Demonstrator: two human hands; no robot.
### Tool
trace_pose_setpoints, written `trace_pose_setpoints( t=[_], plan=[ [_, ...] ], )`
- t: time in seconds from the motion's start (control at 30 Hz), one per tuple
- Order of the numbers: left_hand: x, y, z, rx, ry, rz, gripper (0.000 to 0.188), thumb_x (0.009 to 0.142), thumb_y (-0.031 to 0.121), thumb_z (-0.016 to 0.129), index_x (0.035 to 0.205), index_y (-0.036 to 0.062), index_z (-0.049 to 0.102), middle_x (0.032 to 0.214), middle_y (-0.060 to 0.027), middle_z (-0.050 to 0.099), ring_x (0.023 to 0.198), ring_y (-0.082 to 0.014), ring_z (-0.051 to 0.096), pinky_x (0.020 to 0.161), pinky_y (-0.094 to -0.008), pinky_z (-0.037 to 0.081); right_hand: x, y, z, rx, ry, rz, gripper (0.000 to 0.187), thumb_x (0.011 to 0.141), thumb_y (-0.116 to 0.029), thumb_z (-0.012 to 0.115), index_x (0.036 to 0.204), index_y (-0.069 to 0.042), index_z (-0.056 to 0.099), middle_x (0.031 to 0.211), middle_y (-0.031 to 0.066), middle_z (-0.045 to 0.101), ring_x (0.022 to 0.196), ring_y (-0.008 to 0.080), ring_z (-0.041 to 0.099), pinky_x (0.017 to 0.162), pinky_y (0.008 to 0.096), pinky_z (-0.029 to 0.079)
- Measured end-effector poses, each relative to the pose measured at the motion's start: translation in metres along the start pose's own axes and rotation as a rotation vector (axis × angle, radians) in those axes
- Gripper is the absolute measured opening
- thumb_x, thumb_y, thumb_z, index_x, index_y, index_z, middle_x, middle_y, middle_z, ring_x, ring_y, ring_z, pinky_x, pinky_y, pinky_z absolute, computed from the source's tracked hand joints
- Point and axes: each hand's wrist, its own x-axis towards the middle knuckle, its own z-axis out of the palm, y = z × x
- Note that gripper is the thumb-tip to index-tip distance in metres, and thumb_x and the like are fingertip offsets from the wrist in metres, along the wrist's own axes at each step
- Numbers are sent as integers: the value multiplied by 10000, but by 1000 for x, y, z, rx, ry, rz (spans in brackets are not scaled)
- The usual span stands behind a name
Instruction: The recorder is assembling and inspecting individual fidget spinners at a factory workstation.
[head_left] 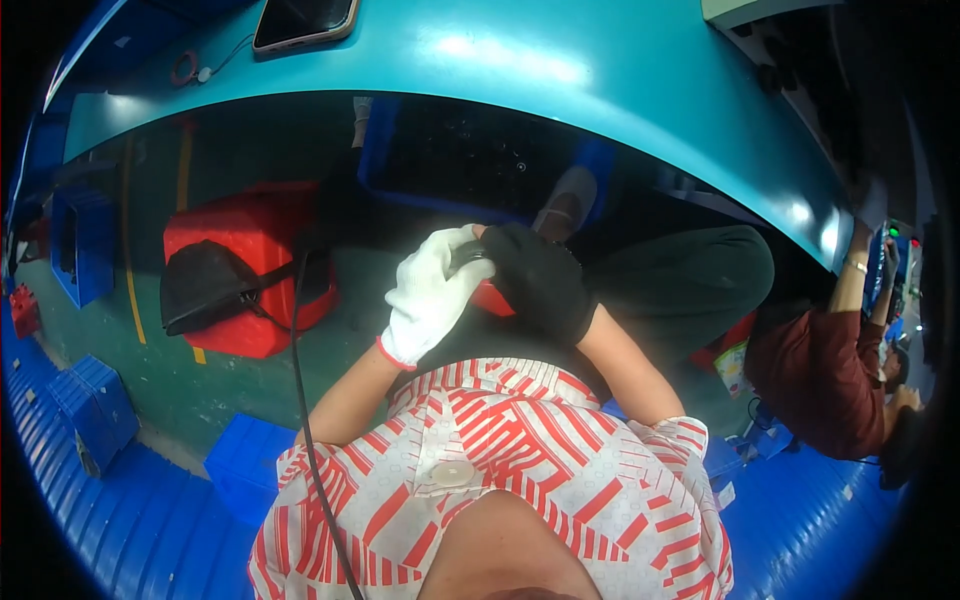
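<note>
My left hand [430, 293] wears a white knit glove with a red cuff edge. Its fingers are curled, with the thumb and fingertips closed around a small dark, smooth piece [472, 256] whose kind I cannot make out. Against it, in front of my body, is my right hand [545, 285] in a black glove. Its fingers are bent in toward the same piece, and a bare fingertip seems to show at the glove's end. The back of the black glove hides most of what the right fingers grip. Both hands are above my lap, below the table's near edge.
Across the top runs a teal table [600, 60] with a phone [305, 22] on it. Beneath it is a blue crate [375, 150]. On the left, a black bag [208, 288] rests on a red stool [215, 220]. A cable [298, 380] crosses my left side. At right sits another person [815, 385].
</note>
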Motion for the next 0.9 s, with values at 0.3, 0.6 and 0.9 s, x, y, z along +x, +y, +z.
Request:
trace_pose_setpoints(
  t=[0.3,0.6,0.9],
  plan=[
    [11,-13,-2,-287,-103,-174,387,802,23,632,1165,-59,525,919,-128,645,787,-167,638,722,-256,514,-6,-1,5,164,19,66,403,764,-125,691,1138,-52,558,946,133,615,782,282,639,630,334,515],
    [6,-13,1,-495,-113,-139,455,809,-30,602,1241,-73,466,999,-118,613,765,-140,595,697,-245,497,-5,6,2,280,2,60,423,751,-185,733,1115,-64,556,959,128,622,826,275,650,663,340,514],
    [9,-25,0,-201,-110,-95,486,785,-41,621,1245,-72,466,1040,-132,616,809,-147,608,694,-239,503,-5,6,6,87,-32,-15,322,727,-221,745,983,-95,596,922,98,632,773,273,648,621,338,508]
  ],
)
